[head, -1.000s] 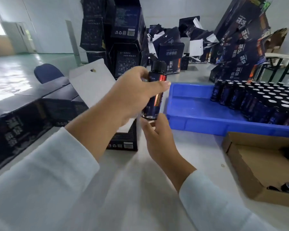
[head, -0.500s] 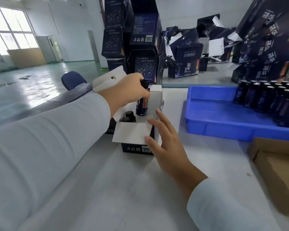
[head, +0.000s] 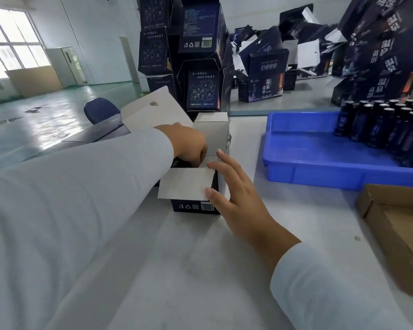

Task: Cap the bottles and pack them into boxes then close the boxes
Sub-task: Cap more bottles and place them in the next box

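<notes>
Head view: the left hand point(head: 188, 145) now sits sunk into the open box point(head: 196, 206), the bottle it carried half a second ago gone from sight; its fingers are hidden, so its grip is unreadable. Right hand point(head: 234, 186) rests spread on the box's right side. Flaps stand up. Right of the box, upright bottles point(head: 379, 129) fill the blue tray point(head: 308, 148).

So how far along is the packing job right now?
Mid-way. Done: dark boxes stand stacked behind, though whether they are filled cannot be told. In hand: the left hand reaches down into the open box, what it grips hidden, while the right hand steadies the box's side with straight fingers. Left: its flaps stand open, and many bottles wait in the blue tray.
</notes>
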